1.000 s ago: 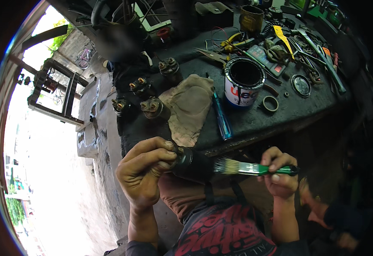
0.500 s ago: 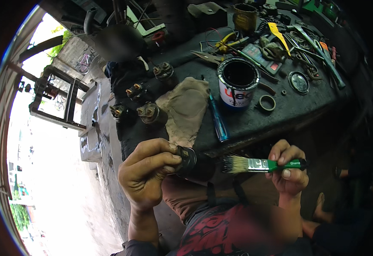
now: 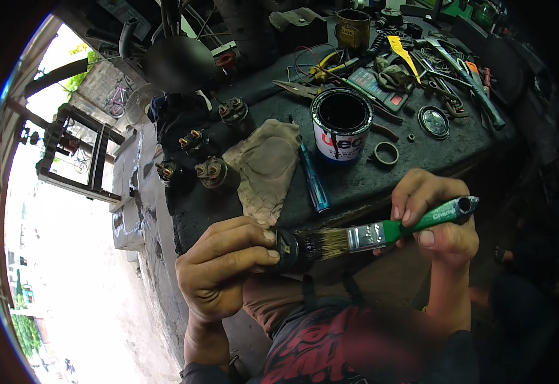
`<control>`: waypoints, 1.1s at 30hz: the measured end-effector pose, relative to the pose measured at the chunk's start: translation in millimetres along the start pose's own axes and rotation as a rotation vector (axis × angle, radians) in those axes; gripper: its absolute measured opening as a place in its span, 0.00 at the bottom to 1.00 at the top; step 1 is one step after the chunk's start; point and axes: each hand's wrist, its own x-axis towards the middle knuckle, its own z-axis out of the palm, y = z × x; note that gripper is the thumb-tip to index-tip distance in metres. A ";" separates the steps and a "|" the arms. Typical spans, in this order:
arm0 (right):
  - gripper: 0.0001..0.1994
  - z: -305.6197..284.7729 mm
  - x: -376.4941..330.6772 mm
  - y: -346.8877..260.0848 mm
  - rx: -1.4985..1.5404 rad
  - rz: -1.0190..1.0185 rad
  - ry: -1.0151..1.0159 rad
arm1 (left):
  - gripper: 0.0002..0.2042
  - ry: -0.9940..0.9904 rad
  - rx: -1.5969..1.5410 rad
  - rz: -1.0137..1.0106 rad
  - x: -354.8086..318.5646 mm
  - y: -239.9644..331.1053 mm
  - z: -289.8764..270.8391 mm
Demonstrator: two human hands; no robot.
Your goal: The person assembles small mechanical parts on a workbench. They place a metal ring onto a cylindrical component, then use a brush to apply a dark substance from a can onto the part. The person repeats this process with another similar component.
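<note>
The left hand (image 3: 228, 264) grasps a dark cylindrical part (image 3: 287, 249) between thumb and fingers, in front of the bench's near edge and above the person's lap. The fingers cover one end of it, and its far side sinks into shadow, so its full shape is hard to make out. The right hand (image 3: 444, 214) is closed around the green handle of a flat paintbrush (image 3: 366, 237), hiding some of the grip. The blackened bristle tips reach the part's dark face; where one ends and the other begins cannot be told. An oval blur masks a patch beyond the bench, and another covers some of the red-printed shirt (image 3: 305, 352). The lower right corner is too dark to read.

The bench top (image 3: 350, 192) is black and grimy. On it stand a paint can (image 3: 338, 146) with dark drips down its side, and four cylindrical parts with metal terminals (image 3: 216, 173), left of a stained tan cloth (image 3: 263, 163). A blue screwdriver (image 3: 315, 182) lies between cloth and can; a metal ring (image 3: 384, 155) and a round lid (image 3: 433, 121) lie to the can's right, with jumbled tools behind. At left, glaring daylight washes out the ground beyond a metal frame (image 3: 95, 163).
</note>
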 end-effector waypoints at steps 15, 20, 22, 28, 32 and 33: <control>0.18 9.0 30.4 -25.8 -0.118 0.088 -0.125 | 0.14 -0.058 0.064 0.028 2.4 2.9 2.6; 0.18 8.9 25.1 -24.3 -0.095 0.063 -0.087 | 0.14 -0.064 0.136 0.030 6.0 5.0 5.1; 0.18 9.5 22.0 -22.5 -0.082 0.051 -0.069 | 0.13 -0.063 0.156 0.029 7.4 6.0 5.1; 0.18 10.4 15.7 -18.0 -0.153 0.021 -0.053 | 0.12 -0.067 0.194 0.016 9.4 9.4 5.4; 0.19 11.3 13.0 -19.9 -0.054 0.020 0.009 | 0.12 -0.057 0.205 0.010 8.4 9.2 8.3; 0.19 12.5 12.4 -18.9 -0.075 0.032 0.002 | 0.11 -0.059 0.217 0.007 8.1 9.2 8.5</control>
